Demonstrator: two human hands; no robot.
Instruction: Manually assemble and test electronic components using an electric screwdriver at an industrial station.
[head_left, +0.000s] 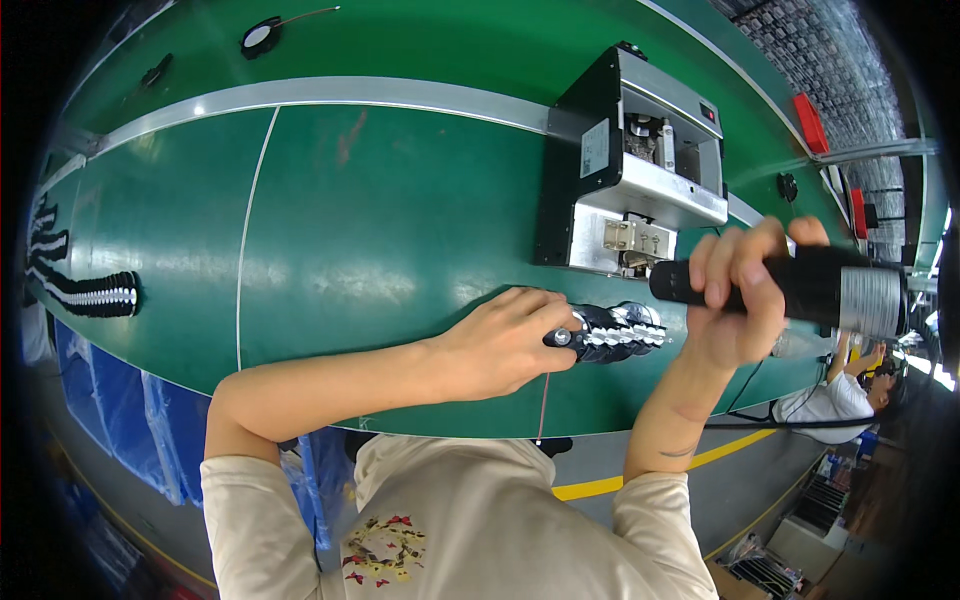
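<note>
My left hand point(515, 340) rests on the green bench, its fingers curled round a small black round piece point(563, 338) at the near end of a row. A thin reddish cord point(543, 405) hangs from beneath that hand over the bench's front edge. The row of black and silver-white round pieces point(625, 333) lies on its side to the right of my fingers. Raised over the bench at the right, my right hand point(745, 285) is wrapped round a thick black cylinder point(815, 290) with a ribbed silver-grey band. The cylinder's exact kind cannot be made out.
A black and silver bench machine point(640, 160) stands behind my right hand. Curved rows of black and white pieces point(95, 293) lie at the far left. Beyond the metal rail sits a round black piece with a white face point(262, 38). A co-worker point(835, 400) is at the right.
</note>
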